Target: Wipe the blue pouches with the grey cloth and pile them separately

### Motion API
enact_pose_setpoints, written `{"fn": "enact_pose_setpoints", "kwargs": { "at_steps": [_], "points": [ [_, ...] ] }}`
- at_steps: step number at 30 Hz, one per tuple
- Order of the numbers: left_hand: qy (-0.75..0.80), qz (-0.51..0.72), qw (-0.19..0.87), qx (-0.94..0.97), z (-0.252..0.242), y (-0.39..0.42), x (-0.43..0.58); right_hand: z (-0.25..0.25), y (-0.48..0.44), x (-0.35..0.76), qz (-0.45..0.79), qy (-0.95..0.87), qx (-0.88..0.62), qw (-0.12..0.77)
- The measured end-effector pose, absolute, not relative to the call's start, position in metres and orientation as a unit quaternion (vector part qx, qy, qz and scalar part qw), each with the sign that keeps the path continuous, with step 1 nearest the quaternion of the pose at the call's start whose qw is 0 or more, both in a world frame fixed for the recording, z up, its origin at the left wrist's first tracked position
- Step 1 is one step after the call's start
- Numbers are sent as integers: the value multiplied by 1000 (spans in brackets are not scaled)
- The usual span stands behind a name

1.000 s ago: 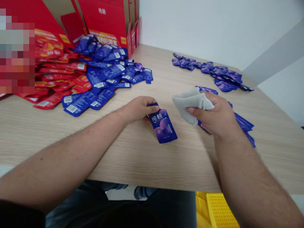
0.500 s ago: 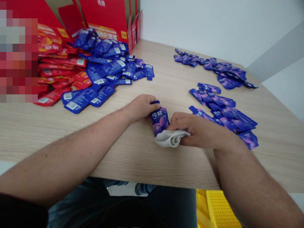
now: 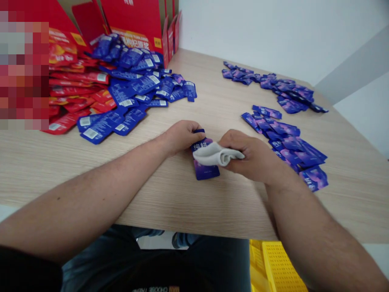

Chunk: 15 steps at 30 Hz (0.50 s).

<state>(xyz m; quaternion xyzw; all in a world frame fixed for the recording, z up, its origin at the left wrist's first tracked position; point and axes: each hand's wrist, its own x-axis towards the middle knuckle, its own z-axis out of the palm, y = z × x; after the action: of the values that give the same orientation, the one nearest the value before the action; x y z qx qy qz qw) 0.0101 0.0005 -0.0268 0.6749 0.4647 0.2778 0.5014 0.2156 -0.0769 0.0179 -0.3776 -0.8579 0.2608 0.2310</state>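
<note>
Left hand (image 3: 179, 138) clamping a glossy purple-blue foil sachet (image 3: 207, 172) by its top, right hand (image 3: 253, 156) close beside, wiping it with a folded white cloth (image 3: 216, 155), at twelve o'clock

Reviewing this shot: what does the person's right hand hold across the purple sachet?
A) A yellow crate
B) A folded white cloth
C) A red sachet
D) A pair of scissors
B. The right hand pinches a folded white cloth across the purple sachet, which the left hand grips at its top.

Pixelated patch (image 3: 24, 77), blue sachet (image 3: 207, 172) half under white cloth (image 3: 215, 155)
</note>
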Motion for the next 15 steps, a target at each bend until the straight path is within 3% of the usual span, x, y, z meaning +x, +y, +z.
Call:
{"fn": "enact_pose_setpoints", "kwargs": {
  "at_steps": [2, 7, 10, 12, 15],
  "points": [
    [466, 286, 495, 676, -28, 1, 10, 10, -75, 211, 217, -848, -410, 255],
    [480, 325, 477, 661, -37, 5, 9, 12, -81, 207, 375, -878, -291, 67],
    [484, 366, 527, 595, -42, 8, 7, 18, -80, 218, 383, -847, -336, 151],
    [488, 367, 522, 595, -40, 10, 3, 16, -74, 227, 346, -810, -416, 228],
    [509, 371, 495, 598, -30, 12, -9, 7, -63, 233, 281, -766, -510, 272]
  ]
}}
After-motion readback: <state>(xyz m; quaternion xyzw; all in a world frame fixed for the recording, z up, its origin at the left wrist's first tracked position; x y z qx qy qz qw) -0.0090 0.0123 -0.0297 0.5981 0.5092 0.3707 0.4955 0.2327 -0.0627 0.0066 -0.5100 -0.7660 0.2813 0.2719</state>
